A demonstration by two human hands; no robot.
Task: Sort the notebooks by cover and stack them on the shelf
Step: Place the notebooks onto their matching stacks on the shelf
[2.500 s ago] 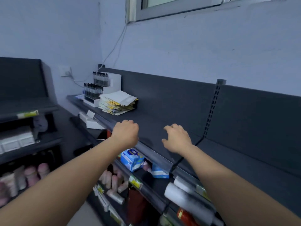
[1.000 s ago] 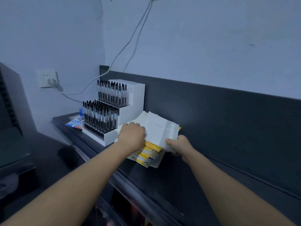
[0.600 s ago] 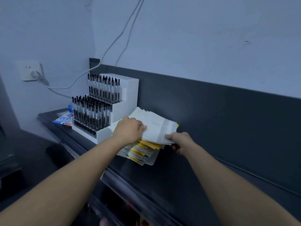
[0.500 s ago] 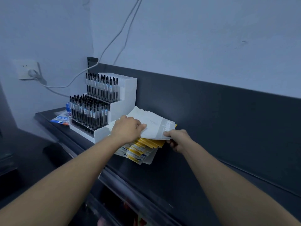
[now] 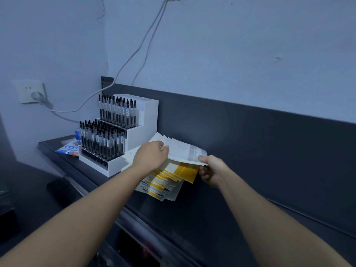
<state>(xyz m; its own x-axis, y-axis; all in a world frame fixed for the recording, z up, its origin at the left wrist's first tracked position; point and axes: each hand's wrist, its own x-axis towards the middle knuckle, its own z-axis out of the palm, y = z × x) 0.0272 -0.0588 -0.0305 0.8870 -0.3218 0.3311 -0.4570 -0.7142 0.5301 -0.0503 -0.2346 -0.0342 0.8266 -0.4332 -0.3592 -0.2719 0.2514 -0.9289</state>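
Note:
A messy pile of thin notebooks [image 5: 167,180] lies on the dark shelf [image 5: 202,207], beside the pen stand. The upper ones are white [image 5: 181,151]; those below show yellow and blue covers. My left hand [image 5: 152,157] grips the near left edge of the white top notebooks, fingers curled over them. My right hand [image 5: 212,169] pinches their right corner, thumb on top, and lifts that side off the yellow ones. The lower part of the pile is hidden under my left hand.
A white stepped stand full of black pens [image 5: 115,132] is just left of the pile. A blue packet [image 5: 67,149] lies at the shelf's left end. A wall socket with plug and cable [image 5: 32,93] hangs above. The shelf's dark back panel [image 5: 269,143] rises behind.
I moved from the bare part of the shelf to the pile and took the white top notebooks in both hands. Their right side has risen, showing more of the yellow covers.

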